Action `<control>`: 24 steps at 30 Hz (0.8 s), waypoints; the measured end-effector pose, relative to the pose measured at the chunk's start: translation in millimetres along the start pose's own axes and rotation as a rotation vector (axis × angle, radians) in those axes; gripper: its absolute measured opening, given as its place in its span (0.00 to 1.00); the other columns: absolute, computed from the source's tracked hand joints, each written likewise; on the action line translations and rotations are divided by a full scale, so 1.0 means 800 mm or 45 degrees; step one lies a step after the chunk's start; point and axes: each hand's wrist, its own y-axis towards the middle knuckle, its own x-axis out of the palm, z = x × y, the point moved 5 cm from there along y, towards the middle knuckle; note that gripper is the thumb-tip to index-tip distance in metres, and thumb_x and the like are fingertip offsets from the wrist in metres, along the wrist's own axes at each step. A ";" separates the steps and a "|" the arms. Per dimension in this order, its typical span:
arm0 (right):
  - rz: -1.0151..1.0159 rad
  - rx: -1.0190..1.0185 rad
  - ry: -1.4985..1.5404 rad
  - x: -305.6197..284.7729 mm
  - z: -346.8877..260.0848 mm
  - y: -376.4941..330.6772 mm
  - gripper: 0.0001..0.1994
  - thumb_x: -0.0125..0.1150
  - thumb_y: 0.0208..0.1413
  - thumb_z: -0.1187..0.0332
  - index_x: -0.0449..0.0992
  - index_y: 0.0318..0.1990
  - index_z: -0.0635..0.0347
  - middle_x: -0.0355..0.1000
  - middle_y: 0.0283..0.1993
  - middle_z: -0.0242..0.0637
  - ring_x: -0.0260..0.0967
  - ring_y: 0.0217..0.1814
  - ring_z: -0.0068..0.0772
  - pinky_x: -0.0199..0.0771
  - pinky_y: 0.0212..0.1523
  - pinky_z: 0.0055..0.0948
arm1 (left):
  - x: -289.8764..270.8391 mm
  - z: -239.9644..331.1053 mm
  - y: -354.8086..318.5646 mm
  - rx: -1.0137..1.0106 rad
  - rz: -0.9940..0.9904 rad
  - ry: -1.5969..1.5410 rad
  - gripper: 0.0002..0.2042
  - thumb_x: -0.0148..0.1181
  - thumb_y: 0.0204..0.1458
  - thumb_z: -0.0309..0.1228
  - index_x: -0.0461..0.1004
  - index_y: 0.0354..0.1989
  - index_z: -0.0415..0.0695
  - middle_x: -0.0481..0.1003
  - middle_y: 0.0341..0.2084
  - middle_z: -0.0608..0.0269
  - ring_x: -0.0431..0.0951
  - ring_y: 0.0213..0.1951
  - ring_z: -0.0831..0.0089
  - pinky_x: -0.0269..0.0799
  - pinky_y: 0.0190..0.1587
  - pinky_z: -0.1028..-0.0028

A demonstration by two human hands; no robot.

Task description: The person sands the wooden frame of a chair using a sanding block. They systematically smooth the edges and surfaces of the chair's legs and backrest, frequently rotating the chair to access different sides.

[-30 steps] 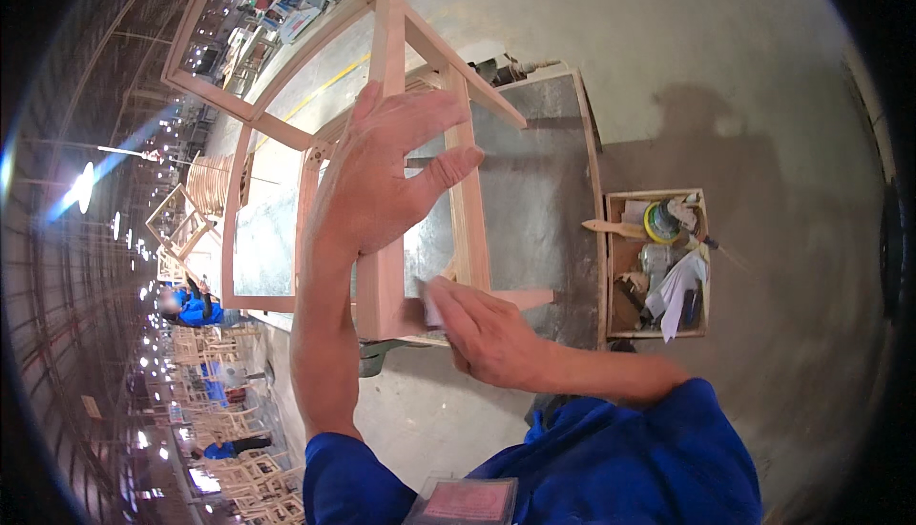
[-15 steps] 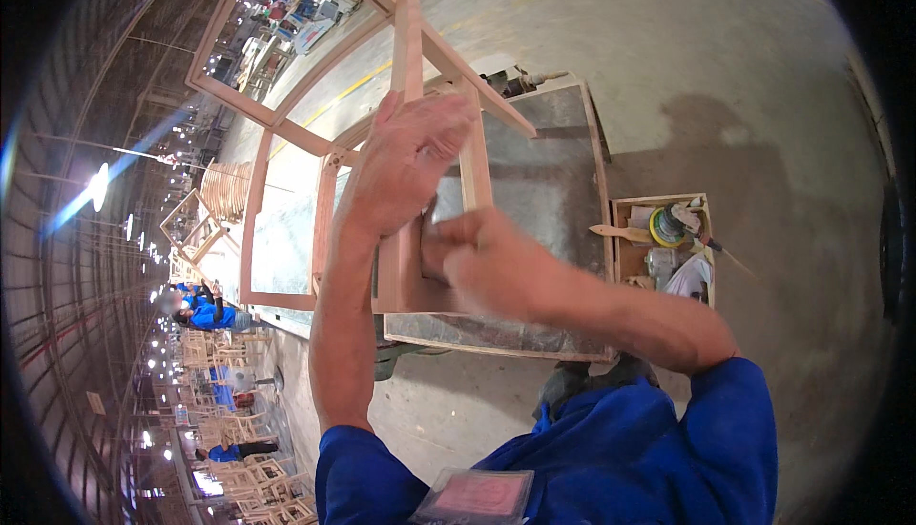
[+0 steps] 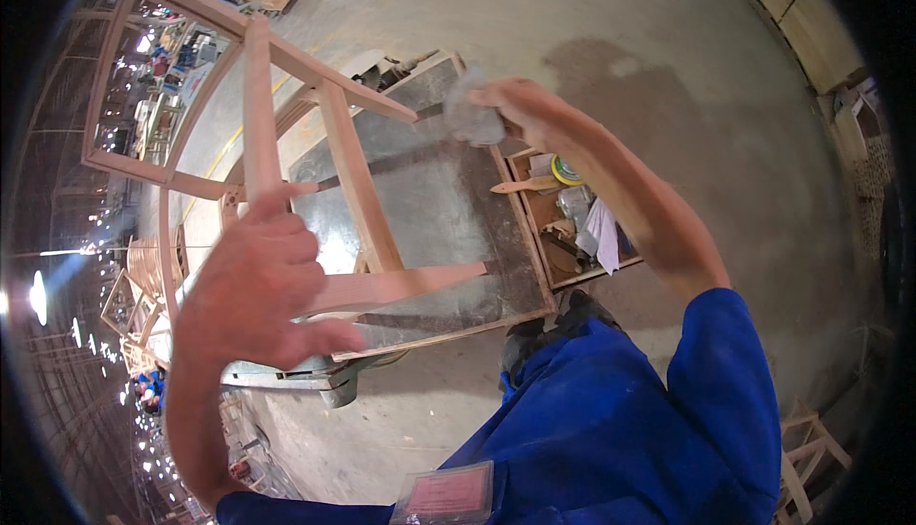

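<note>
A bare wooden chair frame point(image 3: 349, 167) lies tilted on a low worktable point(image 3: 429, 210), its legs reaching out over the dark top. Over the frame's near corner is my left hand point(image 3: 258, 287), fingers and thumb spread; whether it touches the wood cannot be made out. Beyond the frame, above the table's right edge, my right hand point(image 3: 520, 110) pinches a thin, greyish, roundish pad point(image 3: 474, 113). Motion blurs that pad, so its material is unclear.
A wooden box point(image 3: 547, 239) beside the table's right edge holds a flat brush point(image 3: 528, 185), a yellow-green roll point(image 3: 565, 170), a clear jar point(image 3: 575, 203) and a white cloth point(image 3: 601, 234). A power tool point(image 3: 401, 69) lies at the table's far edge. Cartons point(image 3: 811, 24) stand far right.
My hands have parted. The right one has swung away from the frame to the table's right side, where the grey pad shows. My left hand has opened wider, and the view has shifted right.
</note>
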 end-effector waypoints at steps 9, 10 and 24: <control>0.628 0.169 0.280 -0.170 0.134 -0.095 0.13 0.56 0.65 0.65 0.76 0.50 0.65 0.78 0.46 0.41 0.78 0.44 0.34 0.79 0.45 0.34 | 0.001 -0.022 -0.003 -0.048 0.063 -0.121 0.35 0.53 0.51 0.67 0.79 0.29 0.39 0.71 0.18 0.61 0.77 0.31 0.61 0.55 0.68 0.46; 0.643 0.133 0.326 -0.180 0.149 -0.101 0.12 0.56 0.64 0.65 0.76 0.48 0.64 0.78 0.44 0.40 0.78 0.42 0.34 0.80 0.41 0.34 | 0.000 -0.037 -0.004 -0.025 0.097 -0.078 0.35 0.52 0.53 0.66 0.79 0.29 0.39 0.71 0.20 0.60 0.78 0.33 0.60 0.54 0.68 0.46; 0.455 0.425 -1.340 -0.144 0.407 -0.099 0.15 0.63 0.45 0.64 0.81 0.38 0.65 0.78 0.42 0.56 0.77 0.47 0.55 0.76 0.46 0.45 | 0.042 -0.053 -0.044 -0.091 0.566 -0.294 0.31 0.38 0.58 0.58 0.81 0.38 0.43 0.77 0.36 0.53 0.74 0.50 0.51 0.46 0.70 0.42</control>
